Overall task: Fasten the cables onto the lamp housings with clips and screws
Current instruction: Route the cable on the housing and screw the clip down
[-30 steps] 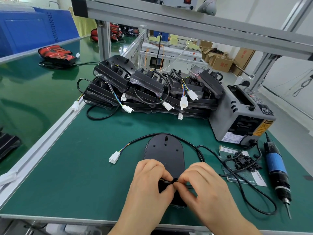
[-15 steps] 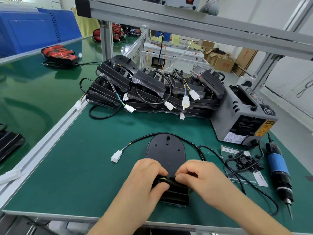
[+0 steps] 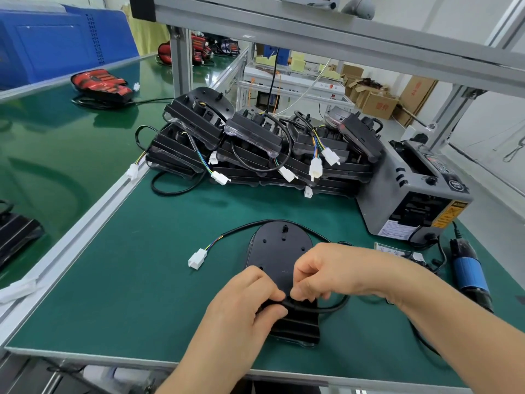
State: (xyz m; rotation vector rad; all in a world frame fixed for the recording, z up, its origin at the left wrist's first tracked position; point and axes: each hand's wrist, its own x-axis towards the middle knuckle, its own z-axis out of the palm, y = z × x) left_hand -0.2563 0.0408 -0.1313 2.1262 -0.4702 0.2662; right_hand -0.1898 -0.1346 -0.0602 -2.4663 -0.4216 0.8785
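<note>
Pinching a thin black cable (image 3: 326,309) between curled fingers (image 3: 270,292), the left hand (image 3: 244,302) and right hand (image 3: 335,274) hold it at the near end of a black oval plastic lamp housing (image 3: 274,248) on the green desk (image 3: 142,280). No clip is discernible. Screwing seems yet to come: the blue electric screwdriver (image 3: 468,275) lies untouched. Many stacked black housings (image 3: 255,149) sit behind.

we see a green surface (image 3: 142,280), black lamp housing (image 3: 277,248), black cable (image 3: 241,227), white connector (image 3: 197,258), grey dispenser (image 3: 383,200), blue-banded screwdriver (image 3: 468,271)
</note>
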